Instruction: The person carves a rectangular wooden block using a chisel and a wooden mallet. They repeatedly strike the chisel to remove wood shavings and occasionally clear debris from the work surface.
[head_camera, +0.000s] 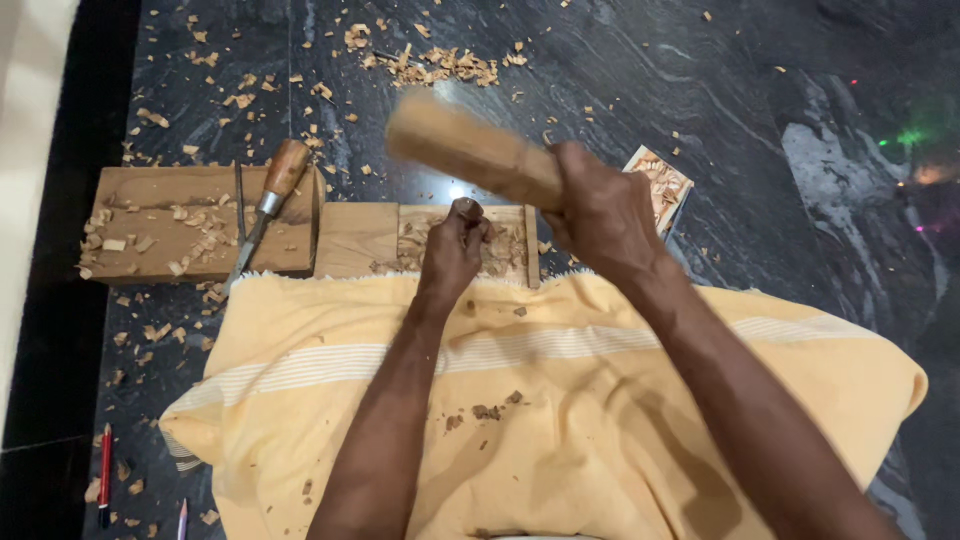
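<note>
Two bare forearms extend over a yellow cloth (560, 420) draped across the lap, with wood chips scattered on it. Left hand (452, 252) has its grip clamped around a chisel (467, 210), whose rounded handle top shows above the fingers; the blade is hidden. Right hand (600, 215) has its grip clamped on a wooden mallet (470, 148), raised, tilted and blurred above the chisel. Both work over a wooden panel (425, 240) lying on the dark stone floor (700, 90), touching the cloth edge. Left of it, a second board (200, 222) carries a spare chisel (265, 205). Shavings litter the floor beyond.
</note>
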